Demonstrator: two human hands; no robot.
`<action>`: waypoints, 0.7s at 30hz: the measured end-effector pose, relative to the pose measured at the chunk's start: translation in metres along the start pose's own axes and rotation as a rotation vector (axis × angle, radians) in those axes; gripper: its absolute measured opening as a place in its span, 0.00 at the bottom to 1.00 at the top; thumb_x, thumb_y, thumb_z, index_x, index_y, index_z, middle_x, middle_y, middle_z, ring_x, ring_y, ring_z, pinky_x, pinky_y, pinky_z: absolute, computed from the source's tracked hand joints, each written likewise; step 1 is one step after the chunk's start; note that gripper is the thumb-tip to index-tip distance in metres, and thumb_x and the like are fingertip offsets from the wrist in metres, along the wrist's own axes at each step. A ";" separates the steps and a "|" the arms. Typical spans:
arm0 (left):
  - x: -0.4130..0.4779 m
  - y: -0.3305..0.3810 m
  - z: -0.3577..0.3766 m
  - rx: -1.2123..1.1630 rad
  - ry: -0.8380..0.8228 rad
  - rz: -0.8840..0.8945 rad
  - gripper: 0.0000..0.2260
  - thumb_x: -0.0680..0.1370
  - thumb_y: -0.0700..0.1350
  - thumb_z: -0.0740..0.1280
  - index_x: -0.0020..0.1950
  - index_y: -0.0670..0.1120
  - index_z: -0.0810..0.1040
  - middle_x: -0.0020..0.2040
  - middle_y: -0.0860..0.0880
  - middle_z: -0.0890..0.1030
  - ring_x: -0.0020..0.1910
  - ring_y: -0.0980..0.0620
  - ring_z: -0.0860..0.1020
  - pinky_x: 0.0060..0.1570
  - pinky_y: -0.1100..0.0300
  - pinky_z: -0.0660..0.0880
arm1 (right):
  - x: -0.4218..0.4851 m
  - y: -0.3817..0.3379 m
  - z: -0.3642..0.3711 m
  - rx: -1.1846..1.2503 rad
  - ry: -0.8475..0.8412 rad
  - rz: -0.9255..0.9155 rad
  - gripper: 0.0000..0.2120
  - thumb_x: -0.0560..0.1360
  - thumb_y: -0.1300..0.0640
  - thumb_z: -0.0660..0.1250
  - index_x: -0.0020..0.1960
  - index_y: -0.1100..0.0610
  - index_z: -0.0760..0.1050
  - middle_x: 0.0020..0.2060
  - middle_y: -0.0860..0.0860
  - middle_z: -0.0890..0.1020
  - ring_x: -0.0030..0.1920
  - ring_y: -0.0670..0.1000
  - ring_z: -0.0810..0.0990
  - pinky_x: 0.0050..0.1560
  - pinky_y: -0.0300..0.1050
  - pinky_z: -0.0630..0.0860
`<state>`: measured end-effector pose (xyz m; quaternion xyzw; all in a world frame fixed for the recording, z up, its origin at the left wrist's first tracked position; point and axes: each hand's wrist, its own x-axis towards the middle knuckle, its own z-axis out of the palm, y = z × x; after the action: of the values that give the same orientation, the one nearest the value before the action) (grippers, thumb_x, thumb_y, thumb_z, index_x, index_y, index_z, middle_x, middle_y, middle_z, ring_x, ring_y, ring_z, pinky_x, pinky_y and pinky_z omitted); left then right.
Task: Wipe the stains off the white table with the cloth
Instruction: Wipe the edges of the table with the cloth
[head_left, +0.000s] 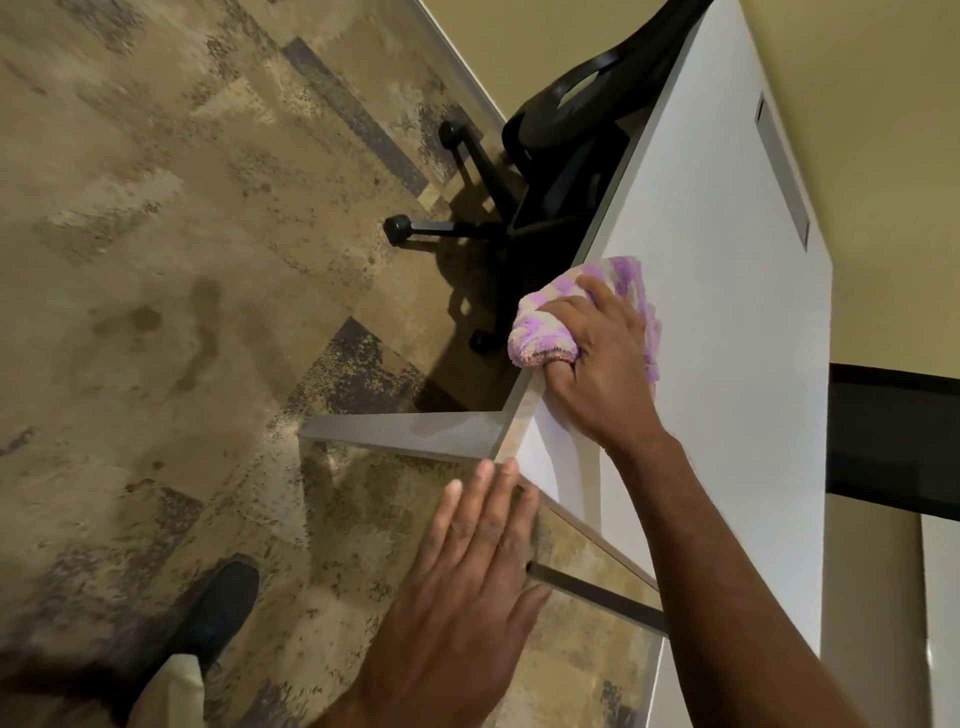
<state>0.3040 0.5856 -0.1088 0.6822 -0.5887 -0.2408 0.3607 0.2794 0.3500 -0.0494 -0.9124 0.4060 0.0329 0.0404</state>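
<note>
The white table (727, 270) runs up the right half of the view, its near corner at the centre. A fluffy purple-and-white cloth (550, 332) lies bunched at the table's left edge, partly hanging over it. My right hand (602, 358) presses down on the cloth and grips it. My left hand (467, 577) is flat with fingers spread, fingertips at the table's near corner, holding nothing. No stain shows on the visible tabletop.
A black office chair (550, 156) on castors is tucked against the table's left side. A grey cable slot (784, 166) sits in the tabletop at the far right. My dark shoe (213, 618) stands on the mottled brown carpet (182, 260).
</note>
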 end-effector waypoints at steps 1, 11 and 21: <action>-0.001 -0.005 -0.001 0.007 0.001 -0.030 0.31 0.84 0.58 0.53 0.82 0.40 0.58 0.83 0.41 0.56 0.83 0.44 0.51 0.81 0.49 0.45 | -0.004 -0.002 -0.001 -0.010 -0.012 -0.025 0.19 0.72 0.54 0.64 0.61 0.53 0.80 0.62 0.52 0.83 0.74 0.56 0.69 0.77 0.55 0.56; 0.019 -0.051 -0.017 -0.086 0.096 -0.216 0.31 0.85 0.55 0.52 0.83 0.41 0.50 0.85 0.43 0.49 0.84 0.45 0.47 0.81 0.47 0.45 | -0.083 -0.030 0.000 0.154 -0.130 -0.212 0.21 0.68 0.53 0.60 0.59 0.52 0.81 0.58 0.45 0.83 0.73 0.51 0.70 0.77 0.60 0.59; 0.027 -0.080 -0.017 0.063 0.045 -0.232 0.31 0.85 0.58 0.51 0.83 0.41 0.51 0.85 0.41 0.48 0.84 0.45 0.45 0.81 0.44 0.47 | -0.010 -0.002 -0.001 0.192 0.091 0.117 0.23 0.79 0.50 0.55 0.69 0.55 0.77 0.70 0.53 0.77 0.75 0.55 0.68 0.80 0.51 0.55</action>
<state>0.3720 0.5666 -0.1575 0.7619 -0.5050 -0.2469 0.3218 0.2744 0.3589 -0.0472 -0.8796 0.4612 -0.0454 0.1072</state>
